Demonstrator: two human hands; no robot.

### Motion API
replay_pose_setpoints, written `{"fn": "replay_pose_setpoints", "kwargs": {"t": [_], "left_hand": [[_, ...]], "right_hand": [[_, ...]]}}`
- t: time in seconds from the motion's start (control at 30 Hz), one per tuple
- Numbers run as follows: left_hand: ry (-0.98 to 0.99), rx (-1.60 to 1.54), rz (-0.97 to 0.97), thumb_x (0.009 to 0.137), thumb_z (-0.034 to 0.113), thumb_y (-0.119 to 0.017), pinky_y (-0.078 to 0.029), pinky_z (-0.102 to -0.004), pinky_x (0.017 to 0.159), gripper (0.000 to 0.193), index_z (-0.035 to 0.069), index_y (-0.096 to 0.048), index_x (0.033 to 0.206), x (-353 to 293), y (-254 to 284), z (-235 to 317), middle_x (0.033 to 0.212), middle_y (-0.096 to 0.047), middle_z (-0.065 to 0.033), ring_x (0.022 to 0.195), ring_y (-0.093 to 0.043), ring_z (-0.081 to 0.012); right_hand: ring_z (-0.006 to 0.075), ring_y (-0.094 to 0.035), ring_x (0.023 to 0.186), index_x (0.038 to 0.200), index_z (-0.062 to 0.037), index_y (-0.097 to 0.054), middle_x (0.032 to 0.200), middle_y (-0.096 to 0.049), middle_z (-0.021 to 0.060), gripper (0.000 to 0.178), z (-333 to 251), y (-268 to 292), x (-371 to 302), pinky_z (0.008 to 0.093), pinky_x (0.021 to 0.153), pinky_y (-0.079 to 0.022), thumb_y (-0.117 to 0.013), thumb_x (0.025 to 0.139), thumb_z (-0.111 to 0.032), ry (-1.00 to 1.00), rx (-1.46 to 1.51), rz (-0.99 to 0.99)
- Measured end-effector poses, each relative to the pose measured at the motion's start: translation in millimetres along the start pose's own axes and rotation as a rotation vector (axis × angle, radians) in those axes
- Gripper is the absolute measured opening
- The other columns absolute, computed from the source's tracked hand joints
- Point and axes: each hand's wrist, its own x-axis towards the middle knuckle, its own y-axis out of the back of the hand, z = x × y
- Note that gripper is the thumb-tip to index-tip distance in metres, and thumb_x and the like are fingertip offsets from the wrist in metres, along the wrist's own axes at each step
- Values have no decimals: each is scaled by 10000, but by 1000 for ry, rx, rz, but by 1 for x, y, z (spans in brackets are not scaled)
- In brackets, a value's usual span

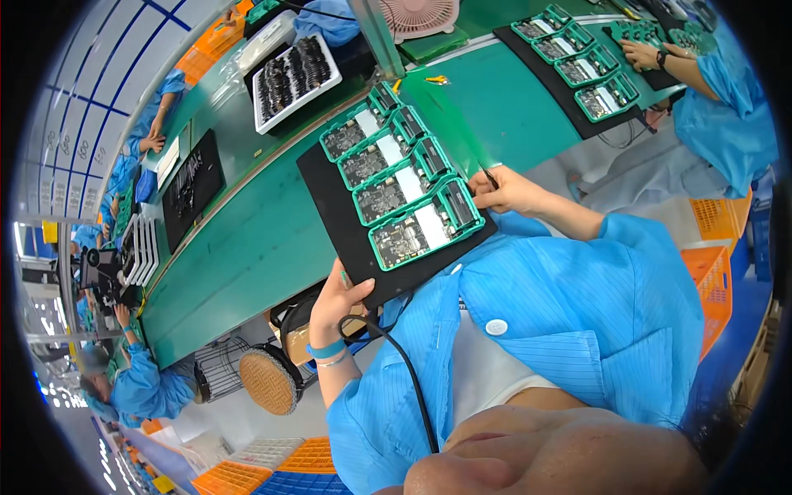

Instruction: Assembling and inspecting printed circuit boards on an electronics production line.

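Note:
A black mat lies at the near edge of the green bench, with several green trays in a slanting row on it. Each tray carries a circuit board with a white strip across it and a dark part at its right end. My left hand grips the mat's near left corner, thumb on top, other fingers partly hidden. Beside the nearest tray's right end, my right hand is closed in a pinch on a thin black tool. The tool's exact kind is not clear.
A white tray of dark parts stands behind. Further left lies a black mat with small pieces. At the right, a co-worker's hands handle green trays near another loaded mat. A woven-top stool stands below the bench.

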Motion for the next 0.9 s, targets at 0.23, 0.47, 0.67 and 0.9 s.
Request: {"fn": "replay_pose_setpoints", "kwargs": {"t": [0.23,0.47,0.67,0.9], "left_hand": [[55,264,127,868,-18,-675,-493,-270,459,554,28,-361,1322,7,3,-22,1012,-614,-106,587,-583,-142],[-113,257,230,844,-37,-698,-490,-283,446,598,16,-383,1350,13,-22,-65,1024,-624,-105,595,-593,-143],[118,274,174,867,10,-688,-504,-290,472,507,26,-451,1315,18,-22,-3,998,-599,-80,654,-590,-156],[219,736,79,877,205,-743,-407,-286,426,260,-35,-651,838,35,12,19,617,-631,-72,478,-555,-107]], "right_hand": [[80,-545,728,854,5,-611,758,-598,5,172,22,9,16,305,604,-457,-707,798,-126,-12,-271,-21],[57,-503,704,853,-4,-606,730,-568,-24,103,25,22,31,289,590,-436,-666,804,-71,120,-386,8],[72,-532,672,829,-8,-627,701,-586,-26,78,36,38,47,297,581,-455,-651,807,-78,-72,-338,18],[132,-622,693,869,-37,-670,722,-647,69,153,-53,30,121,334,625,-488,-641,896,-185,549,-676,379]]}}
